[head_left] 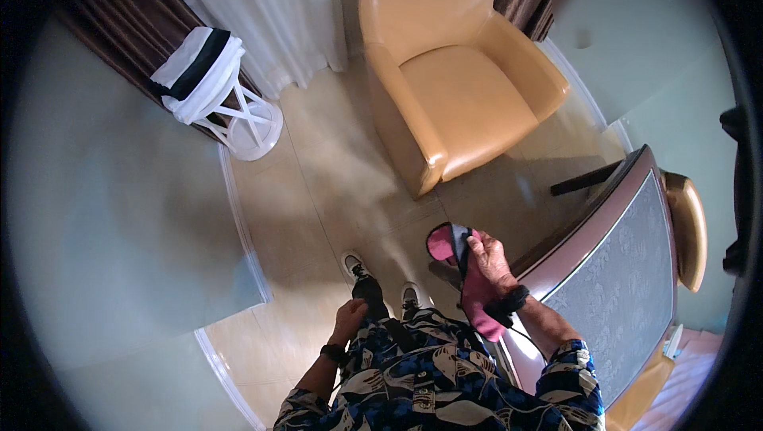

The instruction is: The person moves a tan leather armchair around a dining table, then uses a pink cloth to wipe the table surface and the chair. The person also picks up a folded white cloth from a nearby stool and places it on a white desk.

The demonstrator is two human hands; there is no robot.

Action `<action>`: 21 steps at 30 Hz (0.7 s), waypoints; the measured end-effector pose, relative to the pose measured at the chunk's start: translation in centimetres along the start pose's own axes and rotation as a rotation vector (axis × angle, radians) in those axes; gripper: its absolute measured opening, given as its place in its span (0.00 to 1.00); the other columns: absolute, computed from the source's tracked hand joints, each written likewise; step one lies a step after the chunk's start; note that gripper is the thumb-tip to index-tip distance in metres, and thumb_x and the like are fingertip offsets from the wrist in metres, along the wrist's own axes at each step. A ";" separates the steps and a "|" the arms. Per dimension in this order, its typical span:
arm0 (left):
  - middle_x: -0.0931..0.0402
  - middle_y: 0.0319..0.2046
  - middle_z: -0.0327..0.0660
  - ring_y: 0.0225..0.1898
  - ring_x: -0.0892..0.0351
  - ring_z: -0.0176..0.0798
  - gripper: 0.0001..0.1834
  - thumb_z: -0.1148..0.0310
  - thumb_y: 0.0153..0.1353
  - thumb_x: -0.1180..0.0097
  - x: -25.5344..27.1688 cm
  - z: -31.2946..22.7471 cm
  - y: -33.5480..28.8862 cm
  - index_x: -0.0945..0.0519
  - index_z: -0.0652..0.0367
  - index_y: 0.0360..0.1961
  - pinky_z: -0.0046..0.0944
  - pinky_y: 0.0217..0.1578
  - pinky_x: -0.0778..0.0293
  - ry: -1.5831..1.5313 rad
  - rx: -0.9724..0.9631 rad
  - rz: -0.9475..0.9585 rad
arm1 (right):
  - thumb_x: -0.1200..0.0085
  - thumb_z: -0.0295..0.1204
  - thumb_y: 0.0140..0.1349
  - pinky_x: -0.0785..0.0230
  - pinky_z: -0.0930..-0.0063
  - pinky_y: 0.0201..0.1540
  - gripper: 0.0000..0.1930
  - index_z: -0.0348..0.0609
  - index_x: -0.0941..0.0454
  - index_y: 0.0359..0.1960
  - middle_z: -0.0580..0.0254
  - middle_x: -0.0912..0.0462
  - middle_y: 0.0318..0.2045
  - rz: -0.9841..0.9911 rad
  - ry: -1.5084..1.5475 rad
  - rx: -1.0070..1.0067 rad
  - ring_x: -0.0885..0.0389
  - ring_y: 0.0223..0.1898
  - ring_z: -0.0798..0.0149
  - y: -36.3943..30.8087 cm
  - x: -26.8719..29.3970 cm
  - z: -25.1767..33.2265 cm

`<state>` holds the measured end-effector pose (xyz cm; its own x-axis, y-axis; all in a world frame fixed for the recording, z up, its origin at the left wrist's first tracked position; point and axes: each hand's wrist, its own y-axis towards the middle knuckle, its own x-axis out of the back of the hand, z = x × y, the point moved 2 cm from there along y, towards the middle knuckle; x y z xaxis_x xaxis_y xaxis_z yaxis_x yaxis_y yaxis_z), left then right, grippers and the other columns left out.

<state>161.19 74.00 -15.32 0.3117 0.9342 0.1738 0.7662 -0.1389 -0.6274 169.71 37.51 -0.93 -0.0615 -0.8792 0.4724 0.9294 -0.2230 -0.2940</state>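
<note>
My right hand (491,260) is closed on a soft pink cloth item (481,296) with a dark grey band and black edging. Its upper end folds over beside my thumb, and the rest hangs below my palm along the wrist. The exact kind of item cannot be made out. My left hand (348,320) hangs in front of my left thigh, fingers curled in, with nothing visible in it. Black bands circle both wrists.
A tan armchair (469,97) stands ahead. At the right is a table (612,288) with a grey patterned top, a chair (688,232) behind it. White folded cloth (199,65) with a black stripe lies on a white stand (246,125) by the curtains (278,17). A wall corner (258,296) juts in at left.
</note>
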 end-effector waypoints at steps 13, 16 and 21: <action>0.36 0.51 0.59 0.53 0.36 0.59 0.44 0.64 0.40 0.32 6.8 -24.0 8.5 0.41 0.67 0.57 0.50 0.53 0.38 0.284 -0.659 0.049 | 0.52 0.43 0.64 0.31 0.73 0.33 0.20 0.35 0.25 0.42 0.61 0.23 0.23 0.202 0.539 -0.010 0.25 0.27 0.70 6.1 -14.4 13.2; 0.35 0.51 0.51 0.51 0.31 0.46 0.39 0.73 0.45 0.35 7.4 -25.0 10.1 0.42 0.66 0.57 0.44 0.53 0.36 -0.057 -0.586 0.216 | 0.53 0.40 0.66 0.31 0.75 0.34 0.17 0.35 0.25 0.40 0.65 0.24 0.26 0.156 0.443 0.039 0.29 0.29 0.73 6.5 -14.7 12.8; 0.31 0.47 0.45 0.48 0.30 0.37 0.31 0.78 0.49 0.40 6.3 -24.7 13.9 0.39 0.65 0.54 0.39 0.49 0.32 -0.307 -0.429 0.395 | 0.52 0.39 0.65 0.32 0.74 0.34 0.16 0.36 0.25 0.40 0.66 0.24 0.25 0.254 0.502 -0.045 0.29 0.30 0.72 9.1 -12.6 13.5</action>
<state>187.66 69.86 -4.22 0.4895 0.8286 -0.2718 0.8029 -0.5498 -0.2303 183.85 52.26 1.67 -0.0139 -0.9976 -0.0678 0.9219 0.0135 -0.3872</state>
